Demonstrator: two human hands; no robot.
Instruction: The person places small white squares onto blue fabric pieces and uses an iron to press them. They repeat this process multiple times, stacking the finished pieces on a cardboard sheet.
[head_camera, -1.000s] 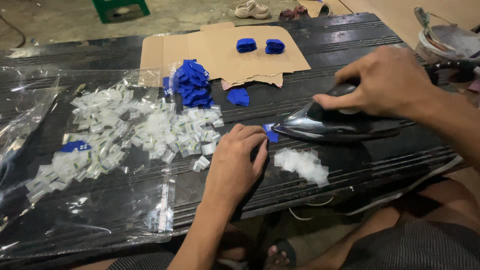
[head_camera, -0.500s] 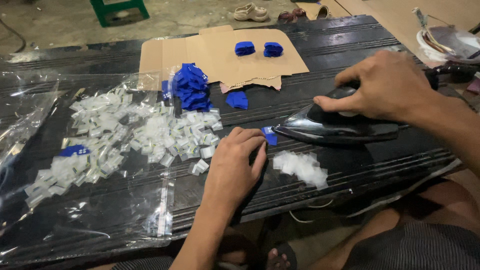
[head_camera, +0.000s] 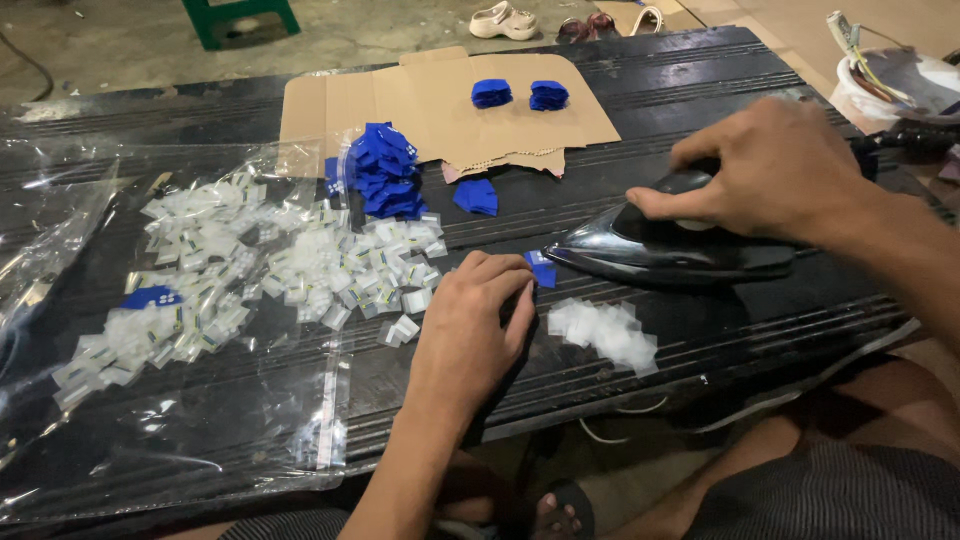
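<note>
Right hand (head_camera: 775, 170) was clamped over the handle of a black iron (head_camera: 665, 245), nose pointing left at a small blue patch (head_camera: 541, 268) on the dark ribbed table (head_camera: 700, 90). Left hand (head_camera: 470, 330) lay flat, palm down, fingers together, tips right beside that patch and near the iron's nose. Just in front of the iron sat a little pile of clear sleeves (head_camera: 605, 330); further left, lots more sleeves on a plastic sheet (head_camera: 200, 440), w/ a heap of blue patches (head_camera: 382, 170) and cardboard (head_camera: 430, 100) behind. Risk, imo: fingertips that close to the soleplate could get burned if the iron slid left; a stray sleeve under it could melt.
</note>
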